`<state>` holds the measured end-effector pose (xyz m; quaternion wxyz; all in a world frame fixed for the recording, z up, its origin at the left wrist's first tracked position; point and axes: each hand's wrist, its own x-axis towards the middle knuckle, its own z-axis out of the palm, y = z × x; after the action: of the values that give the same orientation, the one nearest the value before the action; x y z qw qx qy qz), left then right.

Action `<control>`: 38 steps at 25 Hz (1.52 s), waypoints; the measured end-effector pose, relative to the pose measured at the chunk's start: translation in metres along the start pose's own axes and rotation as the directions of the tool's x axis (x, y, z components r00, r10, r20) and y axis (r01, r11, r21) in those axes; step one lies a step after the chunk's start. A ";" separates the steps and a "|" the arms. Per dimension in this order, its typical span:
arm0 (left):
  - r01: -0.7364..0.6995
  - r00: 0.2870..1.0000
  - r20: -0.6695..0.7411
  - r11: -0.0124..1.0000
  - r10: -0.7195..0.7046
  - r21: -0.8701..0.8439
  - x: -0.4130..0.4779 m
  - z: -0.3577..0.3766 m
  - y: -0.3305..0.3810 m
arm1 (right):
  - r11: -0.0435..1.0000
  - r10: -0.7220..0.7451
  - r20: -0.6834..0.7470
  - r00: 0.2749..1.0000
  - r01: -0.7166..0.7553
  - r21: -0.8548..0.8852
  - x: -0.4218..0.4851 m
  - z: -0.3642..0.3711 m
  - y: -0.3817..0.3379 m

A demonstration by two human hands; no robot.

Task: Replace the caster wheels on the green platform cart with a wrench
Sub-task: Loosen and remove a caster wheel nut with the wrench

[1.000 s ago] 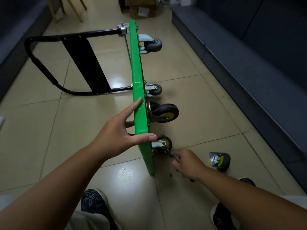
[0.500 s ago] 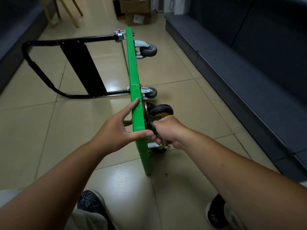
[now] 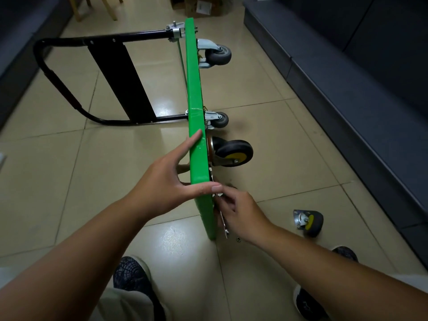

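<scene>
- The green platform cart [image 3: 196,89] stands on its long edge on the tiled floor [image 3: 69,181], underside turned to the person's right and black folded handle [image 3: 69,93] lying out to the left.
- The left hand [image 3: 166,181] holds the cart's upper edge near its close end: the forefinger lies straight along the top and the thumb crosses over the edge, so the hand is spread wide rather than curled.
- The right hand [image 3: 240,212] is at the underside, just below the left thumb, fingers curled round a small metal wrench [image 3: 224,222]; its lower end points to the floor, and its upper end is hidden by the fingers.
- A black caster with a yellow hub [image 3: 232,151] is mounted just beyond the hands; two grey casters [image 3: 218,54] sit at the far end.
- A loose yellow-hubbed caster [image 3: 309,222] lies on the floor, right of the right hand.
- A small nut [image 3: 238,239] lies near the cart's close corner.
</scene>
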<state>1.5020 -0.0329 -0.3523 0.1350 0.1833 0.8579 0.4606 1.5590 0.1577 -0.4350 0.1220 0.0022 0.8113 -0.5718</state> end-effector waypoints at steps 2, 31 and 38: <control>0.000 1.000 0.003 1.000 0.000 -0.013 0.001 0.001 0.000 | 0.990 -0.073 -0.048 0.996 0.067 -0.123 0.009 0.008 0.024; -0.027 1.000 0.006 0.999 0.028 -0.024 -0.002 0.001 0.005 | 0.891 0.401 0.029 0.916 -0.397 0.221 0.014 -0.029 -0.073; -0.033 0.999 -0.002 0.999 0.033 -0.007 0.000 0.001 0.003 | 0.944 0.235 0.058 0.970 -0.242 0.225 0.007 -0.021 -0.056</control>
<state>1.5034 -0.0307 -0.3505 0.1274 0.1968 0.8532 0.4660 1.5402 0.1565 -0.3775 0.2017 0.1059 0.7312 -0.6430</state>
